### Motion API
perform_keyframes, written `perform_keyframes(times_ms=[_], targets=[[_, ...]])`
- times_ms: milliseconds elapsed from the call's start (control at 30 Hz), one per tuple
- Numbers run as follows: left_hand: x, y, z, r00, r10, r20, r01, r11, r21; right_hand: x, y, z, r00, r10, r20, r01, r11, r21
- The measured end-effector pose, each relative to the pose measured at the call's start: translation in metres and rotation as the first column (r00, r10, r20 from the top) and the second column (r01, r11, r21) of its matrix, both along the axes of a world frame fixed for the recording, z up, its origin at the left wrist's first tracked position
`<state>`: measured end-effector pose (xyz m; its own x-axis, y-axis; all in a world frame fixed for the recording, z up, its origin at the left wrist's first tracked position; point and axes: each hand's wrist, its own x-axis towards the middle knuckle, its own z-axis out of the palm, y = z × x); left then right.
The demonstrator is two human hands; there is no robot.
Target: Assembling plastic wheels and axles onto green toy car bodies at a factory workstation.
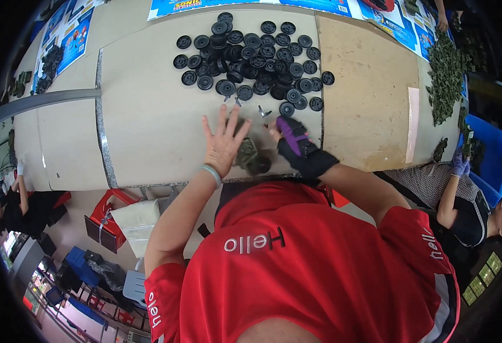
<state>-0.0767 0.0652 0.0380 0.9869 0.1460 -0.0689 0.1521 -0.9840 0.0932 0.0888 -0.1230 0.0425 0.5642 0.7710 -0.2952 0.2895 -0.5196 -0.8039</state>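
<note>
My left hand [223, 145] lies with fingers spread beside an olive-green plastic toy part [247, 152], partly over it. The part is blurred, with a dark round end near the table edge; I cannot tell its exact kind. My right hand [294, 143], in a black and purple wrist support, is just right of the green part. Its fingers are mostly hidden and blurred, so its grip does not show. Ahead of the hands lie small grey pieces [264, 112] and a heap of black toy wheels [251, 63].
A brown board [371, 86] covers the table's right part. Beyond it is a pile of small green parts [446, 80]. A grey rail [48, 103] crosses at left. Printed blue sheets [251, 7] line the far edge. Co-workers sit at both sides; a blue bin [494, 151] stands at right.
</note>
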Motion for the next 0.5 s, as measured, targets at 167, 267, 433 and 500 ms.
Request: perform_keyframes(times_ms=[167, 267, 433, 500], targets=[[-0.018, 0.001, 0.006, 0.920, 0.389, -0.052, -0.387, 0.874, -0.296, 0.072, 0.005, 0.010, 0.597, 0.461, 0.657, -0.344, 0.886, -0.310], [-0.036, -0.018, -0.018, 0.763, 0.646, 0.020, -0.424, 0.524, -0.738, 0.077, 0.007, 0.004, 0.502, 0.582, 0.640, -0.344, 0.813, -0.469], [-0.020, -0.055, -0.016, 0.726, 0.686, -0.050, -0.534, 0.516, -0.670, 0.071, 0.015, 0.016, 0.606, 0.503, 0.616, -0.428, 0.859, -0.281], [-0.013, -0.057, -0.013, 0.733, 0.672, -0.106, -0.559, 0.508, -0.655, 0.059, 0.023, 0.019, 0.768, 0.453, 0.452, -0.477, 0.876, -0.067]])
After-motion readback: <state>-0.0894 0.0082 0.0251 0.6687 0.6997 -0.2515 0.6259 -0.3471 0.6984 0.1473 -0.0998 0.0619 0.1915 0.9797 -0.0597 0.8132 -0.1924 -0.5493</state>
